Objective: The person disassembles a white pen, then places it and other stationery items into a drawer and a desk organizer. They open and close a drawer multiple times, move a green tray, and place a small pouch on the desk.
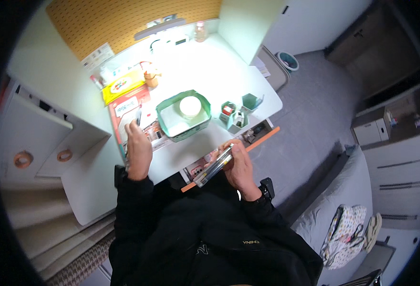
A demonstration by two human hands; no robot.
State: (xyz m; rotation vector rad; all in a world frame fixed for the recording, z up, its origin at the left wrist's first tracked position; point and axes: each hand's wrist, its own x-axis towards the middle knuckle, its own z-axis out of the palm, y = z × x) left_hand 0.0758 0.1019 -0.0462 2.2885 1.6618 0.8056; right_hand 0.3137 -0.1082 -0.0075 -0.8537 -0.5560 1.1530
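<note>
My right hand (241, 169) grips a clear narrow case (213, 171) with several pens or refills inside, tilted above the open drawer (263, 138). Over the left side of the desk is my left hand (138, 152), its fingertips at the lower end of a pen (139, 113). Whether the fingers pinch that pen or only touch it is unclear. Beneath lies a red and white booklet (118, 121) bearing writing. Between and beyond my hands, a green basket (184, 136) holds a round white container (190, 106).
Green hexagonal holders (237, 123) with small items stand near the desk's right edge. A yellow packet (124, 87) and a small orange-brown holder (151, 79) are at the back left. A pink-capped bottle (200, 32) stands by the back panel. The drawer's orange front juts towards me.
</note>
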